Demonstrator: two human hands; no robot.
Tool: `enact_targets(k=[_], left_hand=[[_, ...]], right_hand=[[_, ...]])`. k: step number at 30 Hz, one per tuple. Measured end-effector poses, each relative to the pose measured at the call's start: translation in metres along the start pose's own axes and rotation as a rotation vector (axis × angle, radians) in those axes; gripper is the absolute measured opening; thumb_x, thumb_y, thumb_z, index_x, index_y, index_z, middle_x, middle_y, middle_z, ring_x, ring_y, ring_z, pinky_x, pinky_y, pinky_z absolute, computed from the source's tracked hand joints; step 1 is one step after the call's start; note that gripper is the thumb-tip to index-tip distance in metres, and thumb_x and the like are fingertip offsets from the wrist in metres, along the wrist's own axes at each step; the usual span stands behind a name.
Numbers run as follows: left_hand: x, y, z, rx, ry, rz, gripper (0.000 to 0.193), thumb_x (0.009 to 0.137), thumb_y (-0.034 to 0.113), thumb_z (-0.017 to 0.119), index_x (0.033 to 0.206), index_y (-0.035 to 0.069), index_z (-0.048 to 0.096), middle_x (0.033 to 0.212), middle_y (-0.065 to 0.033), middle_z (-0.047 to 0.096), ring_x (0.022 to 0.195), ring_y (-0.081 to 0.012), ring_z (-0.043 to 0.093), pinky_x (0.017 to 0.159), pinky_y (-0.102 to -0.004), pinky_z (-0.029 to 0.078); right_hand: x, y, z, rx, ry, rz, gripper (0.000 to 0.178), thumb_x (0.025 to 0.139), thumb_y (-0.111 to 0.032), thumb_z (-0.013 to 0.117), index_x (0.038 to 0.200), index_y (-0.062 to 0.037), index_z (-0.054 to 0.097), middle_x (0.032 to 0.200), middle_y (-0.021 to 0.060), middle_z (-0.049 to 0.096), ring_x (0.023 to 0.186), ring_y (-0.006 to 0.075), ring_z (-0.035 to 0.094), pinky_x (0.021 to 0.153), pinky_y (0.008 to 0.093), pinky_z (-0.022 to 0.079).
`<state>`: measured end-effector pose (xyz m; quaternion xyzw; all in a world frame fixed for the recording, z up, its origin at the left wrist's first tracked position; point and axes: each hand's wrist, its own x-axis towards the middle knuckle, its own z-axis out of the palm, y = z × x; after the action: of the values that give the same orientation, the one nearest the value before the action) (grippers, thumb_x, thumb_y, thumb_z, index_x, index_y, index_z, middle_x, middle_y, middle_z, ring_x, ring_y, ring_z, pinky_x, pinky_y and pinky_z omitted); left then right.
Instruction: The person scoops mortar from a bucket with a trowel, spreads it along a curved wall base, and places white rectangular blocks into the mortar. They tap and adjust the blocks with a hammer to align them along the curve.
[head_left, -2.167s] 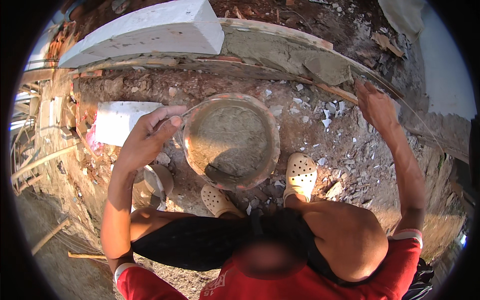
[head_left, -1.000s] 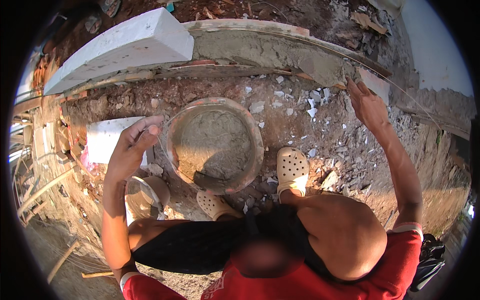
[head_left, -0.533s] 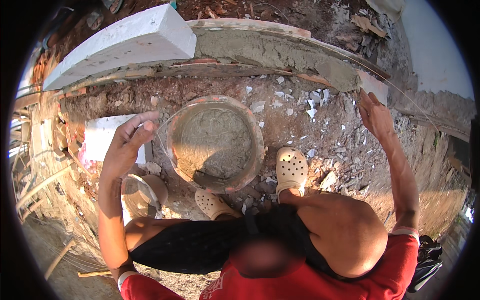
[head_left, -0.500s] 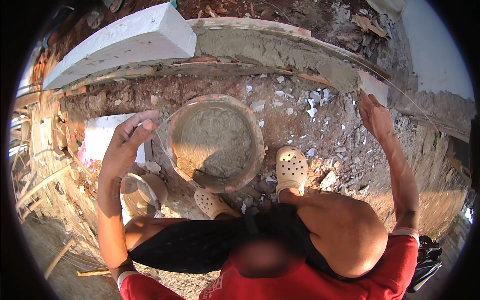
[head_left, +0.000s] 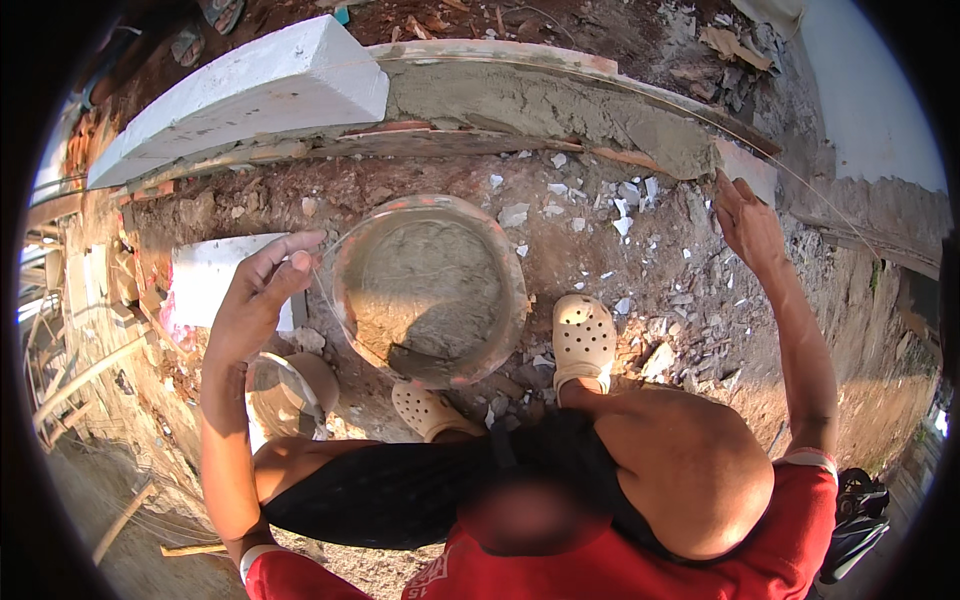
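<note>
My left hand [head_left: 262,292] hovers beside the left rim of a round tub [head_left: 514,265] of wet grey mortar [head_left: 425,275]. Its fingers point forward, thumb apart from them, near a thin wire-like loop at the rim. Far to the right, my right hand [head_left: 750,228] has its fingers curled against the end of a low wall, by a pale block [head_left: 745,172]. Whatever those fingertips hold, if anything, is hidden. A bed of mortar [head_left: 520,105] covers the wall top. One large white block [head_left: 270,95] stands on its left part.
A taut string [head_left: 825,203] runs above the wall toward the right. Behind my left hand lies another white block [head_left: 205,275]; a small bucket [head_left: 285,390] stands by my left forearm. White chips [head_left: 622,222] litter the soil near my beige clogs [head_left: 584,335].
My left hand has lowered slightly toward me, with its fingers a little straighter. The right hand stays almost in place at the wall's end.
</note>
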<state>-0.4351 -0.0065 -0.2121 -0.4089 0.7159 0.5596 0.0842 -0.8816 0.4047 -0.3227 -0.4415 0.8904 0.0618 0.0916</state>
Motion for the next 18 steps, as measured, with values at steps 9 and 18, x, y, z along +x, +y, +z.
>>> enact_targets(k=[9,18], left_hand=[[0.007,0.001,0.003,0.013,-0.007,-0.011,0.052,0.105,0.045,0.066,0.139,0.005,0.065,0.118,-0.0047,0.069,0.116,-0.0159,0.062,0.104,-0.0340,0.047],[0.005,0.000,0.003,-0.029,0.025,-0.048,0.053,0.104,0.045,0.067,0.138,0.005,0.066,0.121,-0.0049,0.070,0.118,-0.0177,0.063,0.104,-0.0344,0.048]], right_hand=[[-0.005,-0.067,0.004,0.424,0.213,-0.255,0.043,0.097,-0.024,0.065,0.133,-0.0006,0.062,0.111,0.0239,0.068,0.097,0.0485,0.067,0.087,0.0544,0.055],[0.002,-0.156,0.045,0.644,-0.079,-0.050,0.060,0.104,-0.043,0.062,0.130,0.0115,0.064,0.117,0.0353,0.070,0.096,0.0449,0.074,0.087,0.0508,0.057]])
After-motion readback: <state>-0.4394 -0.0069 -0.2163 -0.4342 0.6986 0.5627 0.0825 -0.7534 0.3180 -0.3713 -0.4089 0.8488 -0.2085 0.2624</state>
